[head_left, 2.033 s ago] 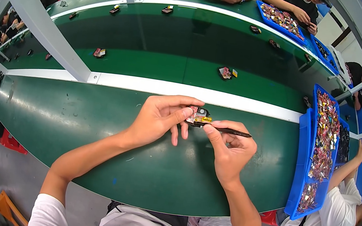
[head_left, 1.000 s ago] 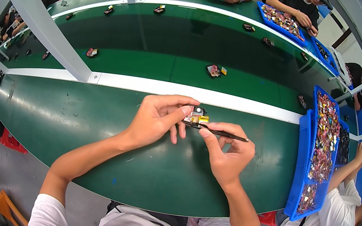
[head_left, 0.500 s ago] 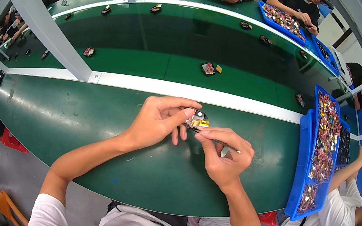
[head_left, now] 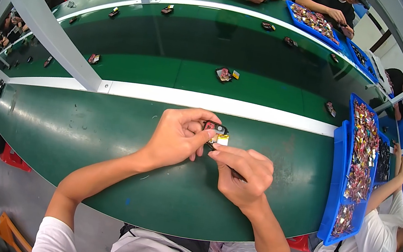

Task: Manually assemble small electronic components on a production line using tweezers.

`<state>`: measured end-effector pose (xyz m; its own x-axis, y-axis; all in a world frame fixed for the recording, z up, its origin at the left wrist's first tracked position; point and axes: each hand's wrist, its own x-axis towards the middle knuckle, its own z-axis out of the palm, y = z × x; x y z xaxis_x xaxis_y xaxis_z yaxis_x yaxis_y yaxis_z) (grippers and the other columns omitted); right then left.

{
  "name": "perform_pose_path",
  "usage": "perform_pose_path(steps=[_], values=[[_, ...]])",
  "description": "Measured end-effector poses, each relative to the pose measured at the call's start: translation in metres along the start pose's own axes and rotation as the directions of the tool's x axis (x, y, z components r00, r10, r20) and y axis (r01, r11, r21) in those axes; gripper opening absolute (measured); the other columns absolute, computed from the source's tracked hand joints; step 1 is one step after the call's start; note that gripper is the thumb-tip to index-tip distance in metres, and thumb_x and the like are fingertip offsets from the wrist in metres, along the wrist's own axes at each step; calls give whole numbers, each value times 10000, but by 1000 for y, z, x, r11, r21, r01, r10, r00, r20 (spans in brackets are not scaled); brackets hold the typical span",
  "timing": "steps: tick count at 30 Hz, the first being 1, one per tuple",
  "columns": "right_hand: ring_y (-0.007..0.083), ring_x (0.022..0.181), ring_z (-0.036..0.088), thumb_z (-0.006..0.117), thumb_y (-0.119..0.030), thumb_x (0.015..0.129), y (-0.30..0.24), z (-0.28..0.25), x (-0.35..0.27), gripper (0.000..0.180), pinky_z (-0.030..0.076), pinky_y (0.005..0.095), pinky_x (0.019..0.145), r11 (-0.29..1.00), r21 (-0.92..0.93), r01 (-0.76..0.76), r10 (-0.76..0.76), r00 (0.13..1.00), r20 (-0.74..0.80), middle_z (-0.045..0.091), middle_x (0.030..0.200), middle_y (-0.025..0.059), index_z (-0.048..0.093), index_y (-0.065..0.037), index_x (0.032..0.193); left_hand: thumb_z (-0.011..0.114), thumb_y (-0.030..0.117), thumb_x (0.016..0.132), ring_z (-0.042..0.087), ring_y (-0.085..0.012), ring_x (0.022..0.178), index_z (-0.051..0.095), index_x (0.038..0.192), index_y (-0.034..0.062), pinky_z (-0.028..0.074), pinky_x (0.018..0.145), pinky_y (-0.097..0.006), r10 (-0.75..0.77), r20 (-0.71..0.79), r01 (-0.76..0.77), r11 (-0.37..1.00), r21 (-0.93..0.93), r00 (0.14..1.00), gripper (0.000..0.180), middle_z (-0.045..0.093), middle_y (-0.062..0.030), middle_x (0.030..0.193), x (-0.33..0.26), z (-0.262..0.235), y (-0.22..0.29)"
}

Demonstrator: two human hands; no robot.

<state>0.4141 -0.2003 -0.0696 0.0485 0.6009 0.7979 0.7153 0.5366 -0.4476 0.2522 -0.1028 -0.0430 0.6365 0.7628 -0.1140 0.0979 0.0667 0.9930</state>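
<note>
My left hand (head_left: 178,135) is closed around the edge of a small black electronic device (head_left: 217,127), thumb on its near side. Inside its open casing a reddish circuit board (head_left: 209,125) and a small silver and yellow battery (head_left: 223,139) show. My right hand (head_left: 245,176) is closed, with thumb and index finger pinched at the device's lower edge. A slim dark tool (head_left: 238,175) lies in its grip, mostly covered by the fingers; its exact kind is not clear. Both hands are held over the green table (head_left: 108,128).
Beyond a white rail (head_left: 164,94), a green conveyor belt (head_left: 147,69) carries several similar devices, one open device (head_left: 223,74) nearest. To the right stand blue trays (head_left: 334,181) heaped with small parts. A grey post (head_left: 56,23) rises at left. Other people sit around.
My right hand has shifted slightly left and turned, so the tool's light end no longer shows. The device has tilted a little in my left hand. Devices on the belt have slid left.
</note>
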Motion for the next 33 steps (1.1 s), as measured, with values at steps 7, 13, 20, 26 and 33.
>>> perform_pose_path(steps=[7,13,20,26,33], values=[[142,636,696,838,28,710,8,3,2,195,376,242,462,985,117,-127,143,981,-135,772,855,64,749,-60,859,628,23,951,639,-138,546,651,1130,-83,514,448,-272,79,-238,-50,991,127,968,209,666,-89,764,42,-28,-7],[139,640,699,844,12,723,5,2,5,182,372,236,464,999,35,-8,13,991,-130,773,852,60,749,-60,861,622,64,929,697,-244,613,705,1047,-61,577,542,-356,162,-574,154,873,462,803,191,700,-182,910,101,-140,-27],[135,591,657,843,5,713,8,6,4,177,362,246,461,999,6,-38,39,991,-128,770,858,35,757,-86,838,617,177,920,710,-387,921,753,1037,10,542,824,-467,585,-368,157,380,912,723,245,742,-191,956,122,-140,-11],[132,622,672,845,8,702,13,2,-3,195,376,244,476,999,-30,-33,30,996,-89,768,871,31,763,-96,845,732,173,887,626,-113,571,747,1036,-2,471,496,-293,106,-190,24,816,578,976,230,709,-79,736,153,-59,-5],[134,630,679,845,13,694,12,0,2,208,379,247,476,999,-15,-47,44,991,-124,766,863,29,766,-102,848,739,112,860,601,-97,614,713,939,-32,456,552,-270,133,-184,17,767,642,974,166,725,-79,774,175,-66,-32]])
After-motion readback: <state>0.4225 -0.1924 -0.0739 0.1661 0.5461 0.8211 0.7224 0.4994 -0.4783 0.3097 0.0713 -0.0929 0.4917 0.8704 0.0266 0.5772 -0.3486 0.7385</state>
